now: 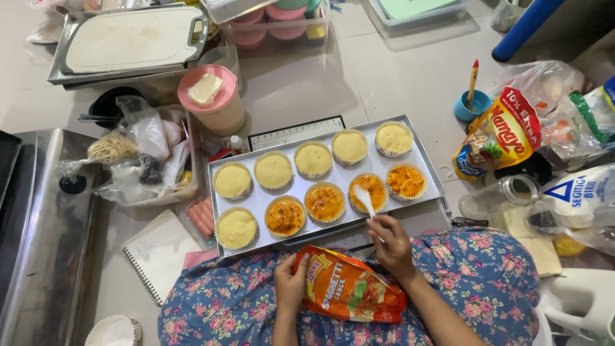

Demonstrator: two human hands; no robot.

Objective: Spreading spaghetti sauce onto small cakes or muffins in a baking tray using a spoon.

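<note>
Head view: left hand (pixel 289 282) fingers around sauce pouch (pixel 349 289), right hand (pixel 392 245) fingers pinching white spoon (pixel 365 199) over cupcake (pixel 368 191).

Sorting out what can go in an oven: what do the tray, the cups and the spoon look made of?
Baking tray: looks like bare metal, with a dull silver sheen. Cupcake liners: probably thin paper, white and pleated. Spoon in the right hand: likely plastic, opaque matte white.
</note>
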